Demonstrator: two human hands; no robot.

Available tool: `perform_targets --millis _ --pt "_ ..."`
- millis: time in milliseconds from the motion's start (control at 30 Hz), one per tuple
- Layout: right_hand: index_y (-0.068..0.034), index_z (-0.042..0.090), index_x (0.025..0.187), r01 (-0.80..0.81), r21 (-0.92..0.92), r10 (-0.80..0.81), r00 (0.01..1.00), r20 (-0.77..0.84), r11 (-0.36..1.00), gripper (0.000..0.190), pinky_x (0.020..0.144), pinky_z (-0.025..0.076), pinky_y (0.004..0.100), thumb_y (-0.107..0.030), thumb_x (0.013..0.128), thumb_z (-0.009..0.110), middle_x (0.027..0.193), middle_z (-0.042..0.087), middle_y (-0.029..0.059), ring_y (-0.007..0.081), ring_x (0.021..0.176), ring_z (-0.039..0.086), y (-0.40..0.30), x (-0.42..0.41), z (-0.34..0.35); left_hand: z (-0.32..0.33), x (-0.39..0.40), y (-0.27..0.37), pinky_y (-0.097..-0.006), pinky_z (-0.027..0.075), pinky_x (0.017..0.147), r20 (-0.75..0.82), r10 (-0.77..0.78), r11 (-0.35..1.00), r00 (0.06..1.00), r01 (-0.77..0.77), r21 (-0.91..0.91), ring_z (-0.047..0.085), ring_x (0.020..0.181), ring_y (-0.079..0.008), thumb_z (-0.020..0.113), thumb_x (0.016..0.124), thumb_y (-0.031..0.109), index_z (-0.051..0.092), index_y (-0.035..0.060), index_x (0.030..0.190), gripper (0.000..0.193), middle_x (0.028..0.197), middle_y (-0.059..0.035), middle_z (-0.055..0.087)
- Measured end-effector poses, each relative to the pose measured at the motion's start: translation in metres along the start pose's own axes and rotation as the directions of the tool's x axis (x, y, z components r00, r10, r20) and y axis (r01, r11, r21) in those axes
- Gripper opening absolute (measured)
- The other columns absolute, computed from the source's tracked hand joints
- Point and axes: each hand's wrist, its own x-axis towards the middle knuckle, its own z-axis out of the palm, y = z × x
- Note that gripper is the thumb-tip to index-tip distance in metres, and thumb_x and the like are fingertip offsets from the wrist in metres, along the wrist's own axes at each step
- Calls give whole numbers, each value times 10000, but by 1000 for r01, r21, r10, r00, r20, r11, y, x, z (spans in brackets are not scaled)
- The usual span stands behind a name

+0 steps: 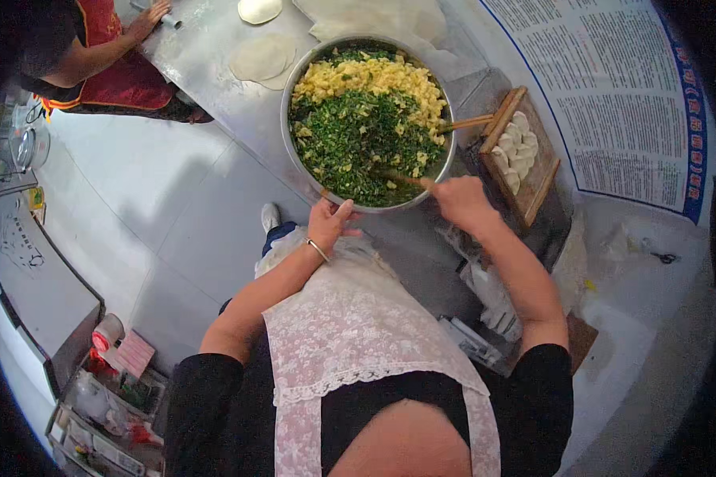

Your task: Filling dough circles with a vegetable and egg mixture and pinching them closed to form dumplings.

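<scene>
Before me is a large round metal bowl [285, 128] filled with chopped green leaves [358, 137] and crumbled scrambled egg [373, 77]. The egg lies mostly on the far side, with bits scattered through the greens. My left hand [329, 222] grips the near rim, thumb up at the edge. In my right hand [464, 201], at the rim's near right, is a thin wooden utensil [409, 177]; its far end is buried in the greens. Wooden chopsticks [468, 122] poke into the mix from the bowl's right side.
Right of the bowl, a wooden tray [534, 197] carries several dumplings [516, 149]. Thin dough rounds [265, 56] lie on the floury worktop [206, 65]. At upper left, another person's hand [149, 21] rests by a grey rod. A printed poster [620, 113] covers the right wall.
</scene>
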Motion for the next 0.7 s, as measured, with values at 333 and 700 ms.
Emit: perform_targets --millis 333,700 --pt "-262 537 1278 -8 -24 6 993 -117 1000 532 516 490 434 -57 787 520 623 600 106 286 594 640 7 5 -6 5 0 5 -353 599 570 -63 4 1000 998 -2 18 658 830 -209 602 900 195 534 8 1066 260 973 -100 623" --pt "-282 583 1220 -27 -39 29 999 29 999 407 565 504 452 -126 857 486 697 639 130 323 652 654 -2 6 34 3 3 0 -376 602 596 -5 26 1000 1000 -26 -5 648 858 -221 603 901 203 511 17 1121 302 1021 -103 606"
